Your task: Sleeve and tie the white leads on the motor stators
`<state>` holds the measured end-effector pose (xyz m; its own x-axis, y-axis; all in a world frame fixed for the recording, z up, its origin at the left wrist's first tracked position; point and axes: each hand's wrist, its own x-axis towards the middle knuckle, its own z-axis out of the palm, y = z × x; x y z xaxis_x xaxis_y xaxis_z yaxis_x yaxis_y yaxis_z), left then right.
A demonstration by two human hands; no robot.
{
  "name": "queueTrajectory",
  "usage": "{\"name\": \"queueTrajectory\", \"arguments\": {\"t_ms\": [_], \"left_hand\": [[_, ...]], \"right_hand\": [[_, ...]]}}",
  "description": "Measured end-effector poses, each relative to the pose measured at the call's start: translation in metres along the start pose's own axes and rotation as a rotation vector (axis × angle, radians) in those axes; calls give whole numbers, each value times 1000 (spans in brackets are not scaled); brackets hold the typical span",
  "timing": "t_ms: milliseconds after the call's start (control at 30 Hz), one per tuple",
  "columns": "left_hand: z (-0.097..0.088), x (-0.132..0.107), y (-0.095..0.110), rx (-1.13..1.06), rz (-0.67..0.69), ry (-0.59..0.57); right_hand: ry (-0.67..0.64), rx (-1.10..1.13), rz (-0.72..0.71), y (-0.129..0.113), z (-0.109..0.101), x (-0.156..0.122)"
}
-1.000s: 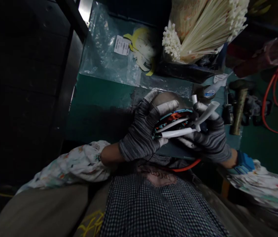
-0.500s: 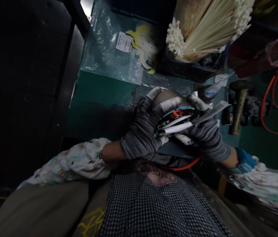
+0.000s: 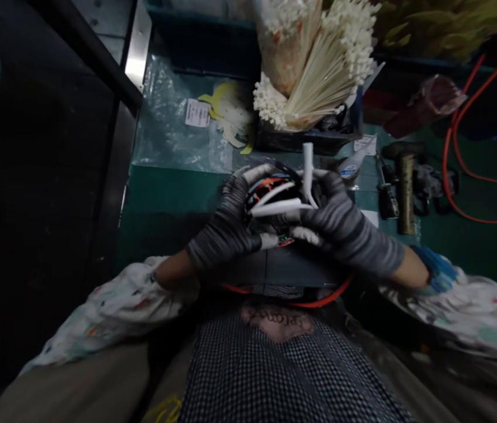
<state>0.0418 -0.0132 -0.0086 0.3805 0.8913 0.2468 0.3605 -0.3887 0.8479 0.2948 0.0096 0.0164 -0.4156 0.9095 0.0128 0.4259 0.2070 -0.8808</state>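
Both my hands wear grey striped gloves and hold a round motor stator [image 3: 275,191] with copper windings and white sleeved leads over the green bench [image 3: 164,194]. My left hand [image 3: 226,226] wraps round the stator's left side, fingers curled over its top. My right hand [image 3: 341,226] grips the right side and pinches a white sleeve tube [image 3: 307,167] that stands upright. Other white tubes lie across the stator's face between the two hands.
A big bundle of white cable ties [image 3: 319,76] stands at the back. A clear plastic bag [image 3: 173,129] with yellow and white paper pieces [image 3: 231,114] lies at the back left. A hammer [image 3: 405,182], dark tools and an orange cable [image 3: 460,170] lie at the right.
The stator has been turned and tipped up between my hands. The white tube in my right hand swung from pointing right to standing upright. The camera tilted, shifting the scene down.
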Motion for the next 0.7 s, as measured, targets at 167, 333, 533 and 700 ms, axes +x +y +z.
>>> {"name": "queueTrajectory", "arguments": {"t_ms": [167, 333, 533, 700], "left_hand": [[-32, 29, -23, 44, 3, -119], [-28, 25, 16, 730, 227, 65], [-17, 12, 55, 1039, 332, -172], [-33, -18, 55, 1153, 534, -94]], "right_hand": [[-221, -111, -301, 16, -18, 47], [-162, -145, -417, 32, -17, 59], [-59, -187, -409, 24, 5, 43], [7, -119, -423, 23, 26, 30]]}}
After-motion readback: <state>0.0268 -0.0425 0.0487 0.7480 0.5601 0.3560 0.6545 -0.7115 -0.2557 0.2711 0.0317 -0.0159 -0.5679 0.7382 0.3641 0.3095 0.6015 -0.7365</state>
